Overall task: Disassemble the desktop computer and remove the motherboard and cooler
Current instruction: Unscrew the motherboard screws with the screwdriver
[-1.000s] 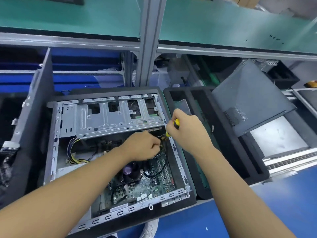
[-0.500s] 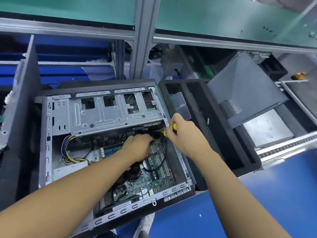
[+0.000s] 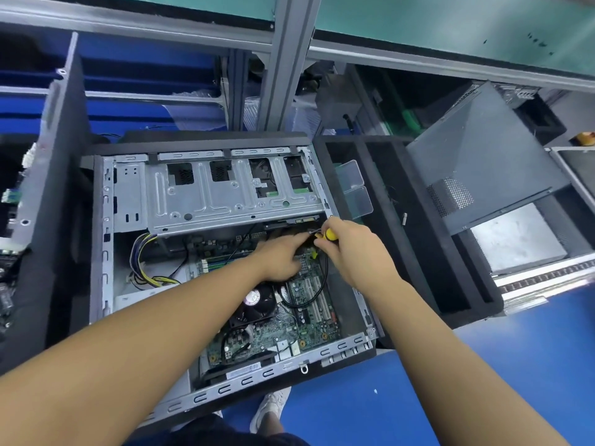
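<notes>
Head view showed me the right hand (image 3: 352,252) curled round a screwdriver (image 3: 329,235), tip pointing left at the left hand (image 3: 279,257), whose blurred fingers I couldn't read, both over the far end of the motherboard (image 3: 309,320), flat in the case (image 3: 104,239), long axis near-to-far, cooler (image 3: 257,304) beside the left wrist.

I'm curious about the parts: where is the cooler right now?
In the head view, the cooler sits on the motherboard inside the open case, just nearer the wearer than the left hand.
</notes>
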